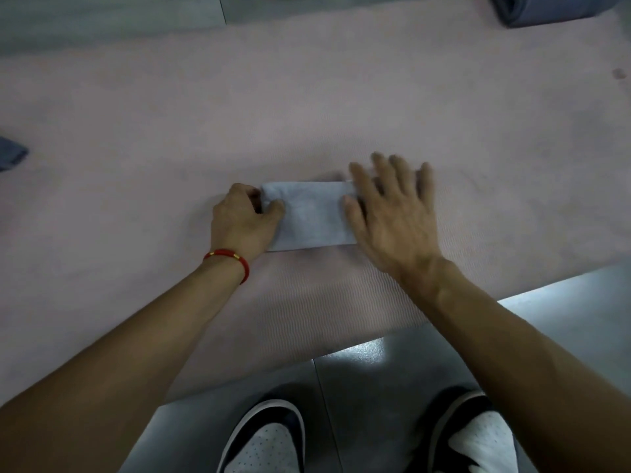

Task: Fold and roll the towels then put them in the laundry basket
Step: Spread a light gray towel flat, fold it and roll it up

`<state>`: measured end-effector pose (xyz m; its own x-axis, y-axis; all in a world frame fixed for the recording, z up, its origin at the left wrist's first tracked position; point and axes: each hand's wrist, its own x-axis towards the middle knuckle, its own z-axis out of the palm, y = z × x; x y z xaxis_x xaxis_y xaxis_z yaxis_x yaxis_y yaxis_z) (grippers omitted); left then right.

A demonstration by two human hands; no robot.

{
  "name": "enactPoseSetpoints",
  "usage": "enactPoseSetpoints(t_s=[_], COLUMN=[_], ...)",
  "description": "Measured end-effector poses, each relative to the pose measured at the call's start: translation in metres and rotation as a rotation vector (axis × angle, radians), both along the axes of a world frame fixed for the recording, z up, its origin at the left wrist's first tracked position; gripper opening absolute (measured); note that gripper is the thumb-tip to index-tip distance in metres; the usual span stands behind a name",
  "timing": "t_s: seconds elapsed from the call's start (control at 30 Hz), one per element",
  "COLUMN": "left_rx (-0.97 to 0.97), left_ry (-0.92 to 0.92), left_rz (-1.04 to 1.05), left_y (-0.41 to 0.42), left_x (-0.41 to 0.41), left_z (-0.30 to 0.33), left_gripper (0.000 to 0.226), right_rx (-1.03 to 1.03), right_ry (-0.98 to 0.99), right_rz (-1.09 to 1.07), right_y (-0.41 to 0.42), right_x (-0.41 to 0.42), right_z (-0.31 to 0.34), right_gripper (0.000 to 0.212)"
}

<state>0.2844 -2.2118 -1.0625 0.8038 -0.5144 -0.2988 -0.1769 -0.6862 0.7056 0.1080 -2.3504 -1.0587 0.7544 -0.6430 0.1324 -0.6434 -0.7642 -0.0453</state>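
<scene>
Left hand (244, 218) fingers curled round the towel's left end, thumb (275, 207) on top, looks like a pinch that's either starting the roll or pinning the fold; right hand (392, 213) fingers (382, 169) spread wide and straight, flat over the towel's right end, blurred, so can't tell if it's pressing or just hovering. Towel (310, 216) is a small pale blue-grey folded rectangle, lying flat between the two hands on the pink mat (307, 97). My read: fold is done, roll about to begin. To do it well: keep the right palm flat on the towel's far end as an anchor, tuck the left edge tight on the first turn, roll toward the right hand with even pressure across the width so it doesn't cone. Risk is the loose layers skewing if the anchor lifts early. Red bracelet (227, 259) on the left wrist, just below-left of the towel. Another blue rolled cloth (546, 10) well up-right of the towel, a dark blue scrap (10, 155) far left of it. Grey floor tiles (375, 404) and two shoes (266, 438) below the towel. No laundry basket in view
</scene>
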Motion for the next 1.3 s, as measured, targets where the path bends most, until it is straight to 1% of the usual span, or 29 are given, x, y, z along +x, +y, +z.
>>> enactPoseSetpoints(t_s=[0.07,0.13,0.2,0.27,0.3,0.33,0.37,0.4,0.43,0.47,0.5,0.57,0.63,0.67,0.73,0.8,0.87,0.93,0.97,1.0,1.07,1.2,1.27,1.3], left_rx=[0.045,0.072,0.098,0.122,0.139,0.156,0.173,0.192,0.205,0.209,0.206,0.201,0.199,0.193,0.157,0.107,0.031,-0.032,-0.053,-0.072,-0.116,-0.154,-0.140,-0.141], left_ry=[0.025,0.066,0.107,0.181,0.226,0.264,0.295,0.321,0.349,0.385,0.426,0.481,0.466,0.433,0.401,0.449,0.538,0.587,0.612,0.643,0.722,0.856,0.907,0.921], left_rz=[-0.027,-0.036,-0.035,-0.026,-0.028,-0.037,-0.050,-0.066,-0.078,-0.078,-0.077,-0.066,-0.061,-0.065,-0.072,-0.069,-0.046,-0.050,-0.065,-0.087,-0.117,-0.114,-0.107,-0.097], left_y=[-0.002,-0.004,-0.007,-0.012,-0.015,-0.017,-0.020,-0.022,-0.024,-0.026,-0.028,-0.028,-0.026,-0.025,-0.022,-0.022,-0.028,-0.045,-0.058,-0.072,-0.105,-0.173,-0.199,-0.210], left_x=[0.002,0.006,0.013,0.021,0.026,0.029,0.032,0.034,0.034,0.034,0.033,0.031,0.030,0.030,0.027,0.025,0.021,0.021,0.020,0.018,0.014,-0.002,-0.017,-0.025], left_z=[0.002,0.006,0.007,0.007,0.008,0.008,0.009,0.011,0.014,0.015,0.018,0.023,0.022,0.021,0.025,0.032,0.045,0.060,0.071,0.084,0.116,0.176,0.204,0.216], left_gripper=[0.023,0.019,0.023,0.039,0.045,0.047,0.046,0.045,0.044,0.042,0.040,0.040,0.053,0.056,0.041,0.033,0.034,0.035,0.037,0.041,0.049,0.050,0.051,0.049], right_rx=[0.061,0.106,0.163,0.279,0.340,0.389,0.425,0.443,0.461,0.492,0.541,0.674,0.843,0.931,1.074,1.175,1.342,1.515,1.568,1.592,1.600,1.532,1.505,1.493], right_ry=[0.083,0.092,0.038,-0.088,-0.157,-0.205,-0.196,-0.140,-0.081,-0.068,-0.100,-0.180,-0.232,-0.263,-0.304,-0.329,-0.350,-0.315,-0.288,-0.263,-0.244,-0.337,-0.393,-0.426], right_rz=[0.019,-0.016,0.000,0.010,-0.049,-0.163,-0.309,-0.444,-0.532,-0.580,-0.612,-0.684,-0.738,-0.750,-0.742,-0.742,-0.725,-0.679,-0.651,-0.624,-0.591,-0.557,-0.564,-0.570], right_y=[0.003,-0.001,-0.003,-0.010,-0.015,-0.018,-0.021,-0.020,-0.017,-0.014,-0.011,-0.016,-0.027,-0.033,-0.042,-0.055,-0.077,-0.110,-0.130,-0.152,-0.193,-0.262,-0.284,-0.292], right_x=[0.003,0.004,0.005,-0.001,-0.007,-0.013,-0.018,-0.023,-0.026,-0.027,-0.026,-0.020,-0.016,-0.016,-0.019,-0.024,-0.028,-0.034,-0.037,-0.040,-0.043,-0.056,-0.070,-0.077], right_z=[-0.014,-0.021,-0.020,-0.018,-0.016,-0.011,-0.007,-0.003,0.001,0.002,0.004,0.008,0.014,0.019,0.029,0.036,0.047,0.058,0.066,0.076,0.107,0.181,0.207,0.218], right_gripper=[0.058,0.056,0.054,0.056,0.057,0.060,0.067,0.076,0.083,0.087,0.087,0.080,0.066,0.064,0.072,0.074,0.074,0.097,0.104,0.104,0.095,0.065,0.057,0.058])
